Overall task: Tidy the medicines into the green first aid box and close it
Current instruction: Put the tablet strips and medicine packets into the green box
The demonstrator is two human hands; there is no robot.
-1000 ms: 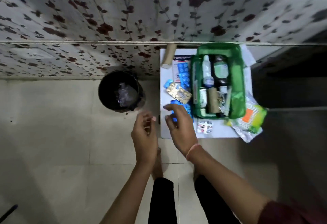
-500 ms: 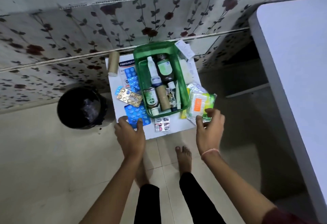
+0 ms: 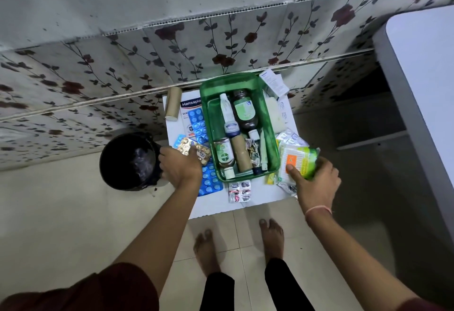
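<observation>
The green first aid box (image 3: pixel 209 104) stands open on a small white table (image 3: pixel 260 202), holding bottles, a brown roll and tubes. My left hand (image 3: pixel 179 165) is left of the box, its fingers closed on a gold tablet strip (image 3: pixel 200 152). Blue tablet strips (image 3: pixel 197 124) and a plaster box (image 3: pixel 189 107) lie beside it, with another blue strip (image 3: pixel 210 183) below my hand. My right hand (image 3: pixel 315 183) grips a green and white packet (image 3: pixel 298 159) at the box's right. A small red and white strip (image 3: pixel 239 191) lies in front of the box.
A black bin (image 3: pixel 127 162) stands on the floor left of the table. A brown roll (image 3: pixel 173 103) and white cartons (image 3: pixel 274 83) lie at the table's back, against the flowered wall. A white table edge (image 3: pixel 417 89) rises at the right. My bare feet are below.
My left hand moved up from the blue strip onto the gold strip. My right hand has closed around the green and white packet. The camera has come closer.
</observation>
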